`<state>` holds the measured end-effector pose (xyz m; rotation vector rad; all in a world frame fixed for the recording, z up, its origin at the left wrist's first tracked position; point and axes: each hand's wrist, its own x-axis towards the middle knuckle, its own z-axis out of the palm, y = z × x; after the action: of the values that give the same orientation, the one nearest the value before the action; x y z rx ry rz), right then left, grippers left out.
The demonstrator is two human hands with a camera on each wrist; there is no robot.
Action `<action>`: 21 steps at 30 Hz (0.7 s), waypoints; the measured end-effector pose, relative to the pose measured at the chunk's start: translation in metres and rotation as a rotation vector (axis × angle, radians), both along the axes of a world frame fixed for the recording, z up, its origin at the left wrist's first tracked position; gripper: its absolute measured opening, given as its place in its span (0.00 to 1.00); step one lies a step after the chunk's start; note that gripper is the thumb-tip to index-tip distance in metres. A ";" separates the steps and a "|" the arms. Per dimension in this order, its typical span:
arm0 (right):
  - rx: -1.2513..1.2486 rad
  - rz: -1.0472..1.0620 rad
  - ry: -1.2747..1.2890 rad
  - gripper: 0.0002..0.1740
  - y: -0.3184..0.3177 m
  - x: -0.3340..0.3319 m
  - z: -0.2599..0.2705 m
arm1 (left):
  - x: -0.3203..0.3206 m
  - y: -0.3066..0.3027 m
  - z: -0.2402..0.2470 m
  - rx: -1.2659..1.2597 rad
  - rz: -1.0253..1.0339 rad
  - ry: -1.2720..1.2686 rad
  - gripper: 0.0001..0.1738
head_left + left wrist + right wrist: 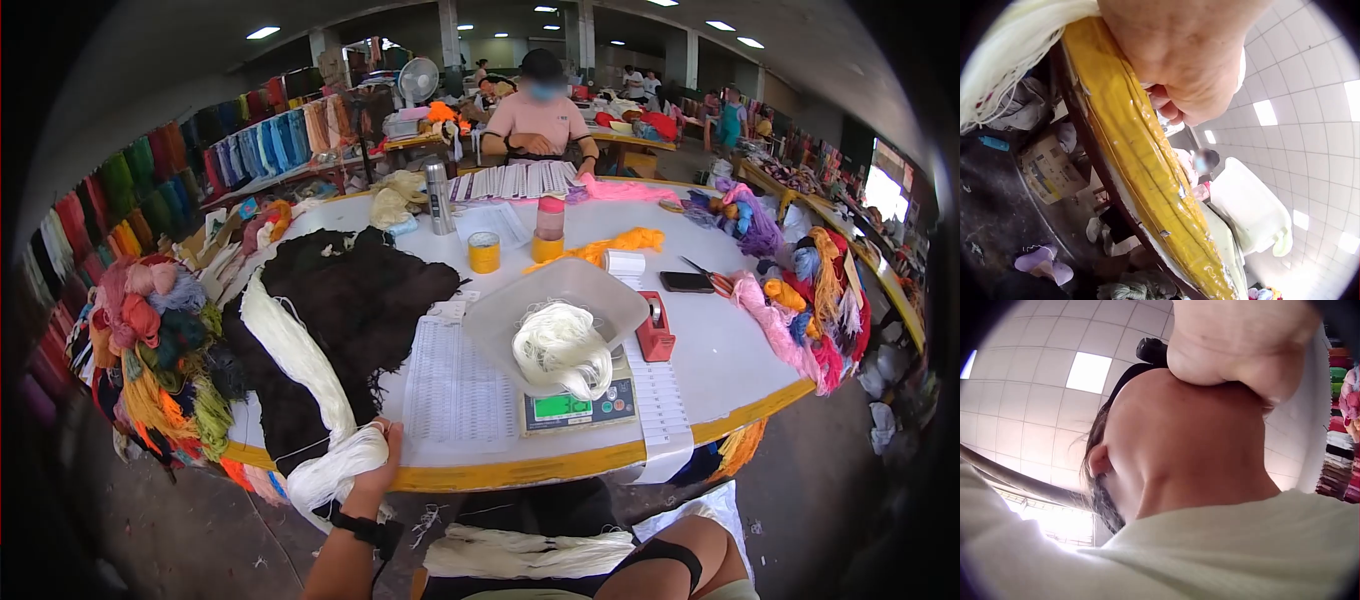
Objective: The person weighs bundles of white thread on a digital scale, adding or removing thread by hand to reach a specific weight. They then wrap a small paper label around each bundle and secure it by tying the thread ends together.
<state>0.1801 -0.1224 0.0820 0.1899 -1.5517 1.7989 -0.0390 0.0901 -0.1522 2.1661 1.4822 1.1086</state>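
My left hand point(378, 462) grips a long skein of white yarn point(300, 345) at the table's front edge. The skein runs back over a heap of black yarn point(350, 290), and its near end bunches over the hand and hangs past the edge. In the left wrist view, the fingers of the left hand point(1185, 69) curl inward above the yellow-taped edge, with white yarn point(1010, 50) hanging beside it. Outside the head view, my right hand point(1241, 350) is raised close to the wearer's chin and neck; its fingers are hidden.
A plastic tub point(490, 335) holding a white yarn coil point(565, 350) sits on a digital scale point(580, 408). Around it are printed sheets point(455, 385), a red tape dispenser point(655, 335) and a phone point(687, 282). White yarn point(520, 555) lies across the lap. A person point(540, 115) sits opposite.
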 end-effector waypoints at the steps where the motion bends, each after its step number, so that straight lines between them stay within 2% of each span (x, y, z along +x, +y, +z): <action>1: -0.002 0.015 -0.001 0.34 -0.001 -0.002 0.000 | 0.000 -0.001 -0.001 0.017 -0.005 -0.003 0.15; 6: -0.002 0.064 -0.027 0.33 -0.008 -0.008 -0.003 | 0.000 0.004 -0.008 0.051 -0.006 -0.028 0.14; 8: 0.005 0.023 -0.073 0.33 -0.012 -0.008 -0.009 | -0.002 0.001 -0.005 0.142 0.013 0.036 0.14; 10: -0.032 -0.240 -0.173 0.33 -0.014 0.003 -0.031 | -0.005 0.006 -0.032 0.084 -0.022 -0.295 0.14; 11: -0.034 -0.523 -0.221 0.23 -0.004 0.010 -0.052 | 0.001 -0.012 -0.015 -0.077 -0.040 -0.368 0.14; 12: -0.063 -0.712 -0.314 0.19 0.006 0.016 -0.070 | 0.007 -0.033 0.012 -0.229 -0.063 -0.441 0.15; 13: -0.109 -0.886 -0.417 0.16 0.017 0.023 -0.087 | 0.009 -0.050 0.026 -0.246 -0.075 -0.437 0.15; 14: -0.190 -0.953 -0.566 0.19 0.026 0.028 -0.102 | 0.011 -0.064 0.039 -0.476 -0.218 -0.596 0.16; 15: -0.197 -0.960 -0.572 0.19 0.034 0.027 -0.115 | 0.014 -0.075 0.048 -0.707 -0.360 -0.751 0.20; 16: -0.269 -0.969 -0.590 0.14 0.043 0.019 -0.126 | 0.024 -0.086 0.056 -0.716 -0.362 -0.755 0.20; 17: -0.343 -0.971 -0.609 0.12 0.047 0.012 -0.133 | 0.038 -0.097 0.064 -0.639 -0.496 -0.829 0.24; 18: -0.352 -0.964 -0.617 0.12 0.050 0.006 -0.134 | 0.050 -0.106 0.071 -0.555 -0.624 -0.901 0.30; 19: -0.269 -0.992 -0.631 0.11 0.054 0.001 -0.133 | 0.056 -0.112 0.077 -0.562 -0.609 -0.906 0.30; 20: -0.181 -1.014 -0.640 0.10 0.057 -0.005 -0.134 | 0.060 -0.115 0.083 -0.685 -0.680 -0.964 0.33; 21: -0.171 -1.030 -0.464 0.07 0.059 -0.010 -0.139 | 0.062 -0.115 0.087 -0.803 -0.749 -1.024 0.36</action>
<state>0.1699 -0.0630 -0.0573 -0.9956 -1.3616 1.1344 0.0225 -0.0253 -0.0652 1.0768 0.4214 0.8602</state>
